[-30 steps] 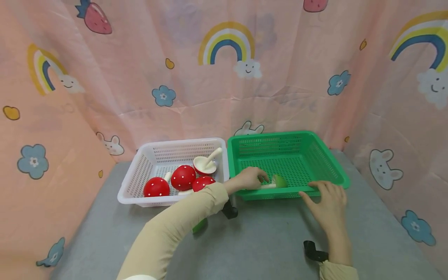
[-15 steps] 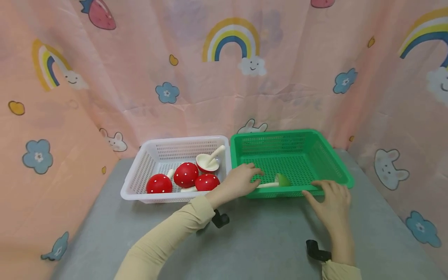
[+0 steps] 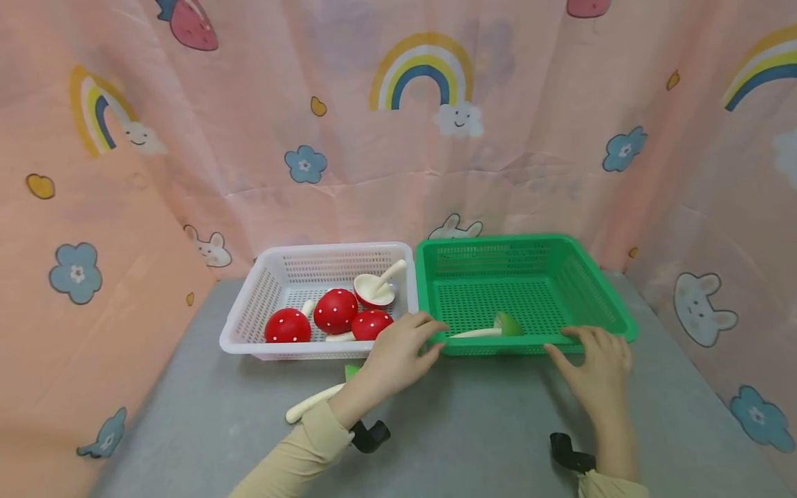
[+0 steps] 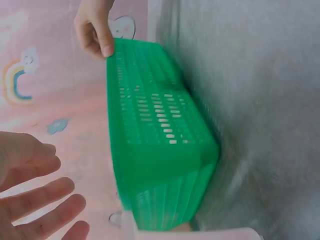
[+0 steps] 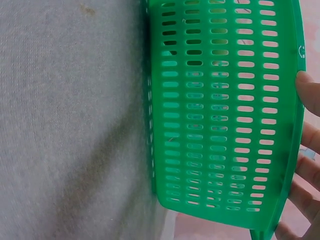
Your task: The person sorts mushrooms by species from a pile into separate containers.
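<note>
My left hand (image 3: 398, 353) hovers in front of the gap between the two baskets, fingers apart and holding nothing; the left wrist view shows its spread fingers (image 4: 55, 192). With thumb outside and fingers over the rim, my right hand (image 3: 594, 366) grips the front right edge of the green basket (image 3: 529, 340). Inside that basket, along its front wall, lies a toy mushroom with a green cap (image 3: 510, 324) and a pale stem. Another green-capped mushroom (image 3: 314, 402) lies on the table, partly hidden by my left wrist.
A white basket (image 3: 274, 349) stands left of the green one, against or very near it. It holds several red mushrooms (image 3: 336, 311) with white dots, one of them stem-up. The grey table (image 3: 473, 429) ends at a pink patterned curtain (image 3: 349, 207) behind.
My left hand has let go of the green mushroom in the green basket and drawn back left and toward me. The green mushroom on the table shows more now. My right hand stays at the rim.
</note>
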### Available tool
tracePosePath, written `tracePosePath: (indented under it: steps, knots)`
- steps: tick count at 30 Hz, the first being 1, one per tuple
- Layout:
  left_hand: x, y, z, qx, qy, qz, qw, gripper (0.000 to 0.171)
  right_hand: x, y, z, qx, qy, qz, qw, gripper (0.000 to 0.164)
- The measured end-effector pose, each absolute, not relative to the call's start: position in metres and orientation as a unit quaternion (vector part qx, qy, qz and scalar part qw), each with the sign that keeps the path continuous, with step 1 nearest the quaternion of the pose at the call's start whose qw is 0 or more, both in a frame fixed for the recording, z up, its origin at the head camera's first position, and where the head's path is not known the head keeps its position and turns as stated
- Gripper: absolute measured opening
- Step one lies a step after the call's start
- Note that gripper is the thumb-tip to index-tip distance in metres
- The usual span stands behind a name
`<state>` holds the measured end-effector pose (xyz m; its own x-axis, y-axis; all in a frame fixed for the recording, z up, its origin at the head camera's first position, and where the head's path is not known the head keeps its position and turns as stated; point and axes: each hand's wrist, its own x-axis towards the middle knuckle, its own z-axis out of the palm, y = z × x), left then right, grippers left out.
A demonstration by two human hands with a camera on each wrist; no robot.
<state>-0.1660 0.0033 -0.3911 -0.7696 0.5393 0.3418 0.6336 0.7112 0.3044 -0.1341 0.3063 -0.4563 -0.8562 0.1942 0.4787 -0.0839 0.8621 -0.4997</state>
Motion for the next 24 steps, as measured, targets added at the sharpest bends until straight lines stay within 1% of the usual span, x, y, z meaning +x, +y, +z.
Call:
tracePosePath:
  steps: [5, 10, 14, 19, 24]
  knots:
    - [-0.15, -0.013, -0.392, -0.299, -0.916, -0.204, 0.173, 0.031, -0.136, 0.306, -0.458, -0.031, -0.927, 0.258, 0.269, 0.037]
    - [-0.135, -0.028, -0.397, -0.271, -0.918, -0.208, 0.202, 0.033, -0.136, 0.307, -0.457, -0.028, -0.927, 0.26, 0.269, 0.037]
    - [-0.125, -0.039, -0.406, -0.253, -0.914, -0.223, 0.225, 0.031, -0.134, 0.309, -0.456, -0.028, -0.929, 0.262, 0.261, 0.038]
    - [-0.115, -0.056, -0.418, -0.216, -0.919, -0.231, 0.234, 0.03, -0.134, 0.309, -0.456, -0.027, -0.927, 0.267, 0.262, 0.038]
    - [-0.11, -0.074, -0.428, -0.192, -0.928, -0.217, 0.235, 0.023, -0.135, 0.309, -0.458, -0.024, -0.926, 0.266, 0.267, 0.037]
